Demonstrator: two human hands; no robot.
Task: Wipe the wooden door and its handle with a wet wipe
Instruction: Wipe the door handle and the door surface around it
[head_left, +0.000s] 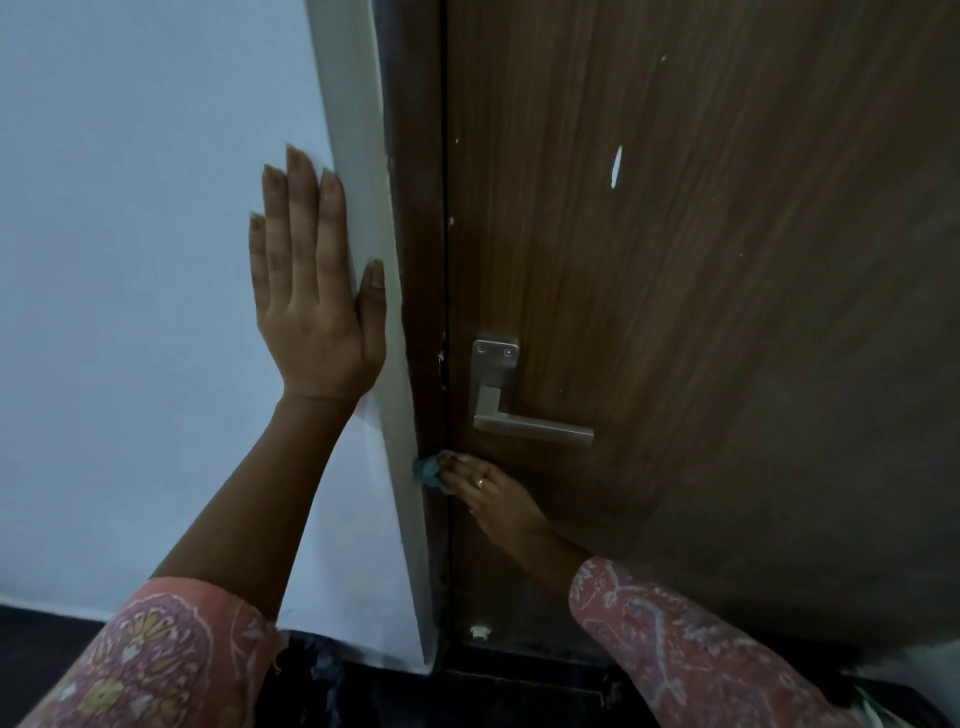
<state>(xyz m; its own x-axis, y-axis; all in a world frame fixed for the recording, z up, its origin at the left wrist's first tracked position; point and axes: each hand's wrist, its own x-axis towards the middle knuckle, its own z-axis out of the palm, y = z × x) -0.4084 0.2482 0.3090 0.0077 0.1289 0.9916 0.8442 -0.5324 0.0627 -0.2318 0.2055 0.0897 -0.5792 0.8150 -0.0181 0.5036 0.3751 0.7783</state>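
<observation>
The brown wooden door (701, 260) fills the right of the view, with a few pale marks on it. Its silver lever handle (519, 415) sits low on the door's left side. My right hand (493, 499) presses a crumpled blue-green wet wipe (428, 470) against the door's left edge, just below the handle. Fingers flat and spread, my left hand (311, 291) rests on the white wall beside the door frame and holds nothing.
The white wall (130, 260) takes up the left half. A pale frame strip (374, 260) and a dark brown jamb (421, 208) separate wall and door. Below lie a dark floor (467, 696) and a small white stopper (480, 631).
</observation>
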